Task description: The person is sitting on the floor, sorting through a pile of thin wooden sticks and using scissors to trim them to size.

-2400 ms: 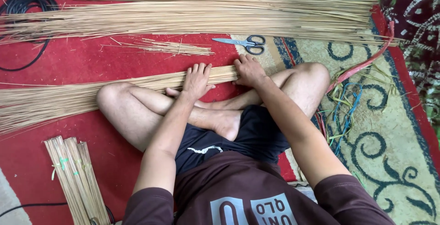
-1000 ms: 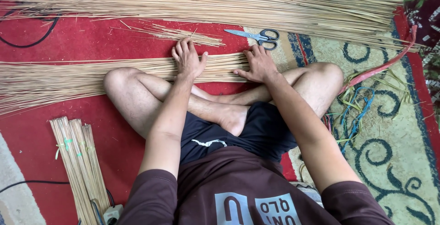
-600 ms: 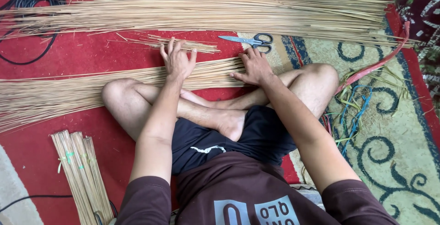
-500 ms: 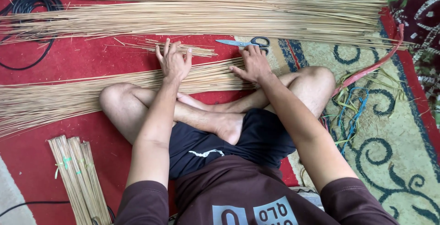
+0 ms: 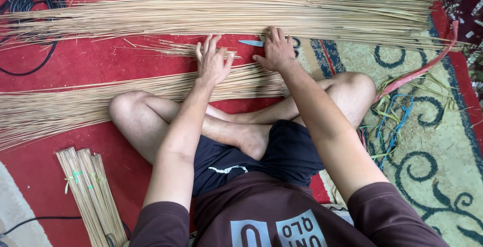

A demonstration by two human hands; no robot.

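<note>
Lying crosswise before the seated person's shins, the long fan of thin pale straw-coloured sticks [image 5: 126,98] runs left to right under both hands, left hand [image 5: 212,64] flat with fingers spread, right hand [image 5: 275,53] splayed near blue-handled scissors [image 5: 261,43].

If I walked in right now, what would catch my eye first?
Probably the long pale reed sticks fanned across the red mat, with a second sheaf lying over the seated person's knees. Both hands work there: the left hand spread on the nearer sheaf, the right hand over blue-handled scissors.
</note>
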